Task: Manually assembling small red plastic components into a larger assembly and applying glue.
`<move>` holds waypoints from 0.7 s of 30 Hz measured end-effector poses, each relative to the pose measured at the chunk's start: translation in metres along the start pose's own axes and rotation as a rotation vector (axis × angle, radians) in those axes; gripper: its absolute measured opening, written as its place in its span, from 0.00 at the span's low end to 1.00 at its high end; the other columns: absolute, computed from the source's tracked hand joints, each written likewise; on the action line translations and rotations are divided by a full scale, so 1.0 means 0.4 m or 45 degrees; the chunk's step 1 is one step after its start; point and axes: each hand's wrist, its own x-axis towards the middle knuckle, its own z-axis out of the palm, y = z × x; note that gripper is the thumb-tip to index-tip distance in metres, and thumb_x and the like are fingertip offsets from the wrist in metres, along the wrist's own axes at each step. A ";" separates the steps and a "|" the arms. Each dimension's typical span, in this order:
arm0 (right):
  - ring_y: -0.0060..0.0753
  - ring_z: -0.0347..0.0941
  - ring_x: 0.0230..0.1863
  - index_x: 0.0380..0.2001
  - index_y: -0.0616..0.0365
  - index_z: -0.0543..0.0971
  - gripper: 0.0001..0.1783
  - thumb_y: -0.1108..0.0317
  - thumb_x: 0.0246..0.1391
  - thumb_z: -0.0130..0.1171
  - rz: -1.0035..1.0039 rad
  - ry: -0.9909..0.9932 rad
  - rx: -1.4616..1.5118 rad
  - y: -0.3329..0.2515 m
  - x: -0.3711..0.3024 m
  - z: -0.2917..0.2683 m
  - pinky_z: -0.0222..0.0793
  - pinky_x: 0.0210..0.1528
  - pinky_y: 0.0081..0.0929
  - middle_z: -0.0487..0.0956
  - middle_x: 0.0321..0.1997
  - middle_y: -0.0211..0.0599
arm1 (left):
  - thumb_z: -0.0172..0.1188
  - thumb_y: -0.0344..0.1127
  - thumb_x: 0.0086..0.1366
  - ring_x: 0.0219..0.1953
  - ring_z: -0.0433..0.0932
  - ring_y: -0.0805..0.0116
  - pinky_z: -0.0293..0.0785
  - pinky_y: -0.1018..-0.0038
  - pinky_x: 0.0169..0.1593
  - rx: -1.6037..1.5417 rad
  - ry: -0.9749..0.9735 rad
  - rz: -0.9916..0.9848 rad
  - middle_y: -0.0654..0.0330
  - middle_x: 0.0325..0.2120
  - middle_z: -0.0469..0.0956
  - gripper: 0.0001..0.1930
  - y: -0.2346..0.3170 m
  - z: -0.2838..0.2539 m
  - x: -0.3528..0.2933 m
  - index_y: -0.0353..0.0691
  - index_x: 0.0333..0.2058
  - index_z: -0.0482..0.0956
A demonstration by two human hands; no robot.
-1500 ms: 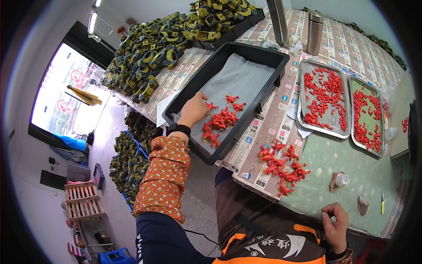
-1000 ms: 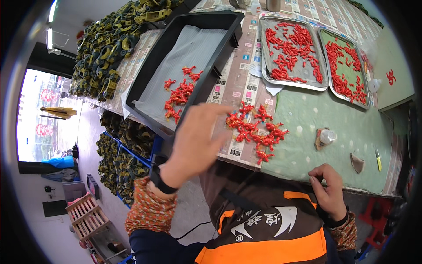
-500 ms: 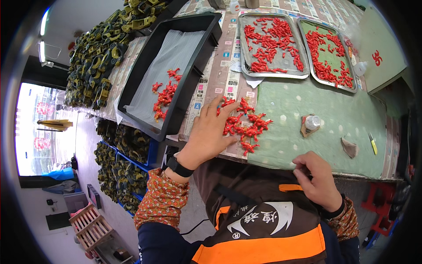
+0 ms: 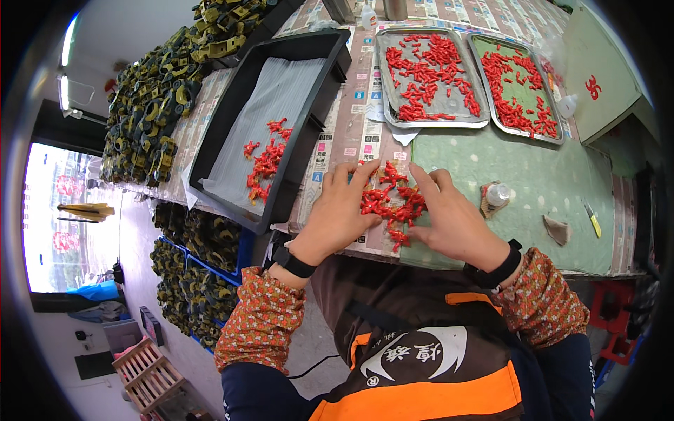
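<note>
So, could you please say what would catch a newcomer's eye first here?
Probably the bright red figures on the table, between the left hand and right hand. Next come two metal trays of red pieces farther back, and a heap of olive toy vehicles, upper left.

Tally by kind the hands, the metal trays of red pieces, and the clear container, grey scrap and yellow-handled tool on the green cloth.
Hands: 2
Metal trays: 2
Clear container: 1
Grey scrap: 1
Yellow-handled tool: 1
Total: 7
</note>
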 end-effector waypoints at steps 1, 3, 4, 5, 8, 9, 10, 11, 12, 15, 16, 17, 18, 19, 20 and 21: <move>0.68 0.76 0.53 0.72 0.60 0.58 0.54 0.66 0.45 0.76 -0.002 -0.005 -0.003 -0.007 0.011 0.001 0.77 0.51 0.52 0.68 0.57 0.60 | 0.78 0.35 0.49 0.63 0.65 0.40 0.66 0.54 0.68 0.000 -0.004 -0.006 0.48 0.61 0.66 0.51 -0.003 0.001 0.002 0.48 0.71 0.61; 0.67 0.76 0.53 0.72 0.59 0.58 0.54 0.66 0.43 0.77 0.087 -0.081 -0.026 -0.021 0.029 0.001 0.78 0.51 0.52 0.69 0.57 0.59 | 0.78 0.35 0.49 0.63 0.66 0.40 0.66 0.54 0.68 -0.004 -0.008 -0.014 0.47 0.59 0.66 0.51 -0.007 0.003 0.007 0.48 0.71 0.61; 0.67 0.76 0.53 0.72 0.59 0.58 0.54 0.66 0.43 0.77 0.087 -0.084 -0.029 -0.024 0.039 0.004 0.78 0.51 0.52 0.69 0.57 0.59 | 0.78 0.35 0.49 0.63 0.66 0.40 0.66 0.54 0.67 -0.013 -0.007 -0.027 0.47 0.59 0.66 0.51 -0.007 0.005 0.009 0.47 0.72 0.61; 0.66 0.76 0.53 0.72 0.59 0.59 0.54 0.67 0.43 0.77 0.084 -0.084 -0.035 -0.025 0.050 0.009 0.78 0.50 0.52 0.69 0.57 0.58 | 0.78 0.35 0.50 0.63 0.66 0.40 0.66 0.54 0.67 -0.022 -0.006 -0.041 0.46 0.58 0.66 0.51 -0.008 0.007 0.011 0.46 0.72 0.61; 0.65 0.76 0.53 0.72 0.58 0.60 0.54 0.69 0.41 0.76 0.067 -0.092 -0.033 -0.020 0.078 0.022 0.78 0.51 0.51 0.69 0.57 0.57 | 0.79 0.35 0.49 0.63 0.66 0.40 0.66 0.55 0.67 -0.038 -0.007 -0.044 0.45 0.57 0.66 0.52 -0.016 0.010 0.017 0.44 0.72 0.60; 0.65 0.76 0.53 0.72 0.57 0.61 0.54 0.71 0.41 0.75 0.057 -0.096 -0.022 -0.018 0.085 0.025 0.78 0.52 0.50 0.69 0.57 0.57 | 0.79 0.35 0.49 0.63 0.66 0.40 0.66 0.55 0.67 -0.042 -0.005 -0.046 0.45 0.57 0.66 0.52 -0.020 0.013 0.018 0.44 0.72 0.60; 0.65 0.76 0.53 0.72 0.57 0.61 0.54 0.71 0.41 0.75 0.056 -0.100 -0.025 -0.017 0.092 0.028 0.78 0.52 0.50 0.69 0.57 0.57 | 0.79 0.35 0.49 0.63 0.67 0.40 0.66 0.55 0.67 -0.046 0.009 -0.050 0.44 0.57 0.67 0.52 -0.026 0.018 0.020 0.43 0.72 0.59; 0.65 0.76 0.54 0.72 0.58 0.61 0.53 0.72 0.41 0.73 0.055 -0.108 0.036 -0.016 0.097 0.029 0.77 0.53 0.49 0.69 0.58 0.57 | 0.79 0.35 0.49 0.63 0.67 0.40 0.67 0.55 0.67 -0.049 0.023 -0.054 0.43 0.56 0.67 0.53 -0.031 0.021 0.021 0.41 0.72 0.59; 0.65 0.75 0.55 0.72 0.58 0.62 0.52 0.74 0.41 0.72 0.054 -0.115 0.097 -0.014 0.101 0.030 0.76 0.55 0.48 0.69 0.58 0.57 | 0.79 0.35 0.49 0.63 0.67 0.40 0.67 0.55 0.67 -0.052 0.026 -0.056 0.43 0.56 0.67 0.53 -0.033 0.020 0.023 0.41 0.72 0.59; 0.65 0.74 0.57 0.71 0.59 0.62 0.51 0.76 0.41 0.70 0.010 -0.126 0.292 -0.002 0.109 0.039 0.75 0.59 0.46 0.70 0.60 0.58 | 0.78 0.35 0.50 0.62 0.69 0.39 0.67 0.57 0.67 -0.201 0.024 -0.097 0.43 0.54 0.69 0.52 -0.045 0.019 0.029 0.40 0.72 0.60; 0.65 0.74 0.57 0.71 0.59 0.62 0.51 0.76 0.41 0.70 0.006 -0.130 0.291 -0.005 0.112 0.040 0.75 0.59 0.46 0.70 0.60 0.58 | 0.78 0.35 0.50 0.61 0.70 0.40 0.67 0.57 0.66 -0.224 0.024 -0.097 0.43 0.54 0.69 0.50 -0.054 0.023 0.029 0.39 0.71 0.62; 0.61 0.73 0.58 0.72 0.57 0.61 0.52 0.76 0.43 0.71 0.024 -0.145 0.304 -0.008 0.113 0.039 0.73 0.60 0.43 0.69 0.59 0.55 | 0.77 0.35 0.51 0.61 0.70 0.40 0.68 0.58 0.66 -0.247 0.023 -0.096 0.43 0.54 0.70 0.48 -0.059 0.024 0.028 0.38 0.70 0.63; 0.57 0.73 0.59 0.74 0.55 0.60 0.52 0.75 0.44 0.72 0.046 -0.158 0.316 -0.008 0.115 0.039 0.72 0.61 0.40 0.68 0.58 0.52 | 0.77 0.35 0.51 0.61 0.70 0.40 0.68 0.58 0.66 -0.249 0.024 -0.097 0.43 0.54 0.70 0.48 -0.059 0.023 0.028 0.38 0.70 0.63; 0.57 0.73 0.59 0.74 0.55 0.60 0.52 0.75 0.44 0.72 0.047 -0.159 0.315 -0.006 0.115 0.042 0.72 0.61 0.40 0.68 0.58 0.52 | 0.77 0.35 0.51 0.61 0.70 0.41 0.68 0.59 0.66 -0.240 -0.014 -0.102 0.43 0.54 0.70 0.46 -0.055 0.019 0.028 0.38 0.68 0.65; 0.57 0.73 0.59 0.74 0.55 0.61 0.52 0.76 0.44 0.72 0.030 -0.146 0.295 -0.003 0.114 0.046 0.72 0.61 0.40 0.69 0.58 0.52 | 0.77 0.35 0.52 0.61 0.70 0.42 0.68 0.59 0.65 -0.231 -0.053 -0.108 0.43 0.55 0.70 0.44 -0.054 0.018 0.027 0.38 0.67 0.66; 0.57 0.73 0.58 0.73 0.55 0.61 0.52 0.76 0.44 0.72 0.013 -0.132 0.275 -0.001 0.112 0.048 0.71 0.61 0.40 0.69 0.58 0.51 | 0.77 0.35 0.52 0.61 0.70 0.42 0.68 0.59 0.65 -0.231 -0.053 -0.107 0.43 0.55 0.70 0.44 -0.055 0.018 0.026 0.38 0.67 0.66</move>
